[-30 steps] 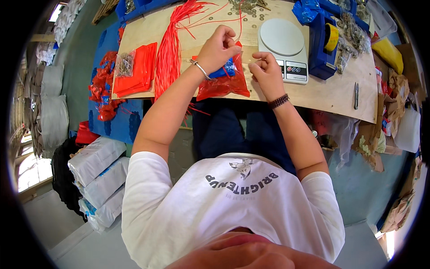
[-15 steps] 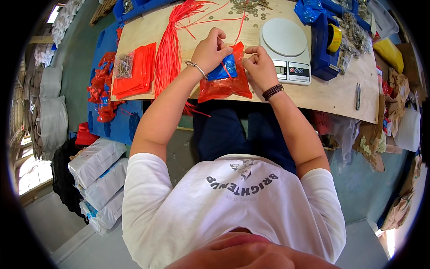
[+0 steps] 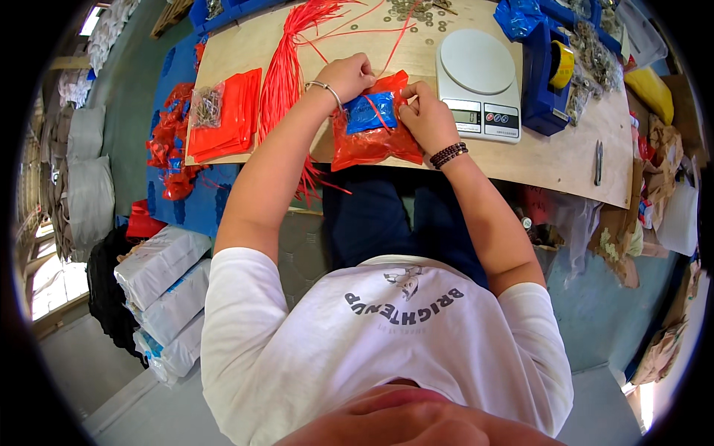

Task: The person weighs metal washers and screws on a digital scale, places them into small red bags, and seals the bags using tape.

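A plump red plastic bag (image 3: 372,152) lies at the table's near edge, with a shiny blue packet (image 3: 370,114) on its upper face. Across the blue packet runs a thin red plastic strip (image 3: 378,113). My left hand (image 3: 346,79) is closed in a pinch at the bag's upper left, seemingly on the strip; the fingertips partly hide it. On the bag's right edge, my right hand (image 3: 429,123) has thumb and fingers bent and pressed together, gripping the red plastic. The bag's contents cannot be made out.
A white scale (image 3: 480,89) stands right of the bag, beside a blue tape dispenser (image 3: 541,82). Leftward lie a bundle of red strips (image 3: 281,74) and flat red bags (image 3: 236,119) under a clear packet of hardware. Washers (image 3: 424,16) are scattered behind; a small tool (image 3: 598,162) lies far right.
My left hand has shifted slightly down and left, and my right hand slightly down. More of the blue packet shows, and the strip lies more slanted across it.
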Motion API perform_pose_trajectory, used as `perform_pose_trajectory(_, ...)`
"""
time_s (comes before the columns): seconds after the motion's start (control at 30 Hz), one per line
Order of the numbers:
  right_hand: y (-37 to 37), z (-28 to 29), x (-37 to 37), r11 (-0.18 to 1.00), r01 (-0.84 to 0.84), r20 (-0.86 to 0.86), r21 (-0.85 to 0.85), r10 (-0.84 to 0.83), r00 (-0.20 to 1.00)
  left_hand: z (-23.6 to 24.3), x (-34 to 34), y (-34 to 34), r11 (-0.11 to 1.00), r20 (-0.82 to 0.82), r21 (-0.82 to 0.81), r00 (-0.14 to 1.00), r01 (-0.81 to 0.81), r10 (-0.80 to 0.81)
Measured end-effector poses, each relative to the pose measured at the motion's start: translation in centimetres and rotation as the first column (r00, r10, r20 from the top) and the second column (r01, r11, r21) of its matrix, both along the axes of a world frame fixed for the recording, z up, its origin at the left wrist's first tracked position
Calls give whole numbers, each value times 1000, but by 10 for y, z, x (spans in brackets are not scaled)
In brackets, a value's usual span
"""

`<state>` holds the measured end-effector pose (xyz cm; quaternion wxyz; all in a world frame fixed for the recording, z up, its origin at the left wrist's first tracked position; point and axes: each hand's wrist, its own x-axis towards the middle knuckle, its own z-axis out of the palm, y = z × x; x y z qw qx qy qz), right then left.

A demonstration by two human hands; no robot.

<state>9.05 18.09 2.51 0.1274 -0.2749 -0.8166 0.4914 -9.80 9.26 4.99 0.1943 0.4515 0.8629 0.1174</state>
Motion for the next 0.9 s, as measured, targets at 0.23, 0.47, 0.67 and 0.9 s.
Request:
perform_pose_trajectory(0.23,1,-1,0,1000,1,-19,-5,-1,1000,10,-12,15,981,-194,-188,977,48,-85)
perform_pose_trajectory(0.47,0,-2,-1,999,32,-51,7,-32,998,-6,5,42,983,168,-91,976,158,-141)
perform_pose_trajectory(0.67,-9,6,9,997,37,-117,-63,-45,992,-11,20,17,995,101,102,995,5,-15)
perform_pose_trajectory(0.9,-16,7,29,991,-22,-234,-132,-9,972,28,73,-33,805,101,558,980,-200,174)
